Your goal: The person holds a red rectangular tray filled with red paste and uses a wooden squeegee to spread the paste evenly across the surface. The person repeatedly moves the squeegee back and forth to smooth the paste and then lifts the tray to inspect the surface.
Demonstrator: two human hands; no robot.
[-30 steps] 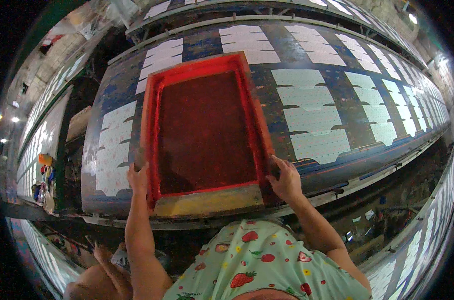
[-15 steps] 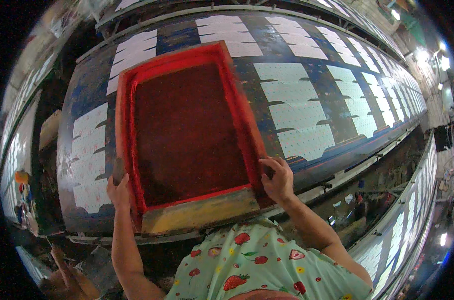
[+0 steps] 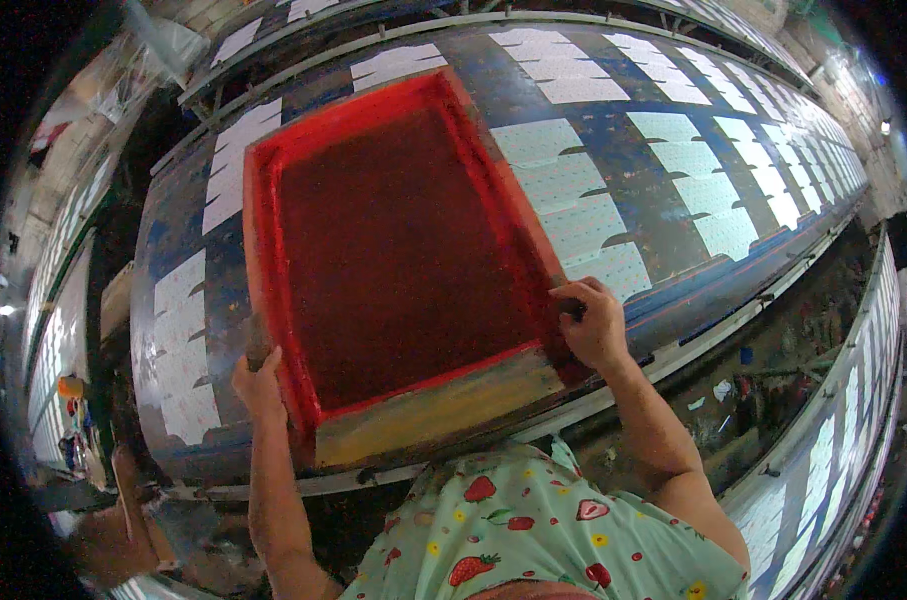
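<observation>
Red rectangular frame with a dark reddish-brown mesh (image 3: 403, 260) is situated in the centre-left of the picture, slightly turned, above a long dark blue-stained table (image 3: 610, 185); whether its underside touches the table, I cannot tell. Its near bar is smeared with dull yellow.

At the far left, a small orange object (image 3: 70, 386) is near the edge of a side table with pale panels (image 3: 53, 350). Below it, in the lower left, there is another person's bare arm (image 3: 131, 505), rather blurred. Next comes the left hand (image 3: 261, 388), which is closed on the left edge of the frame, low down, just beside a dark block (image 3: 258, 340). In the lower middle, a pale green garment with red strawberries (image 3: 518, 520) covers the person's body. Farther to the right, the right hand (image 3: 595, 325) is gripping the right edge of the frame with its fingers curled. Right of the frame, white sheets with small dots (image 3: 711, 215) lie in rows across the table. In the lower right, one more table with white panels (image 3: 823, 470) is visible.
</observation>
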